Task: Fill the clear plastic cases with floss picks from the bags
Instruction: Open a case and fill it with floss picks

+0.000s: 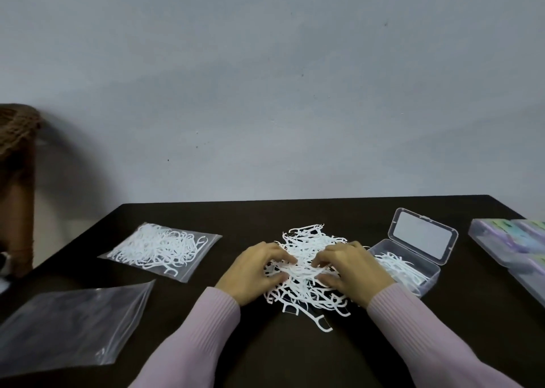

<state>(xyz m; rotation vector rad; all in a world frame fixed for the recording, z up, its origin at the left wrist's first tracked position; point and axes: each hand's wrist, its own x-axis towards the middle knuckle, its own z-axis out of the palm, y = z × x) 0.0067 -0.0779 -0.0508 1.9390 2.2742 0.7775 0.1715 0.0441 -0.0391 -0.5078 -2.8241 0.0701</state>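
Observation:
A loose heap of white floss picks (306, 240) lies in the middle of the dark table (295, 358). My left hand (256, 272) rests on the heap's left side, fingers curled into the picks. My right hand (351, 269) rests on its right side, fingers likewise bent among the picks. Just right of my right hand stands a clear plastic case (433, 272), lid up, with some picks inside. A full clear bag of floss picks (160, 250) lies at the back left. An emptied clear bag (70, 325) lies at the front left.
Several closed clear cases with coloured contents (513, 244) are stacked at the table's right edge. A brown woven object (17, 151) stands off the table at the far left. A grey wall runs behind the table.

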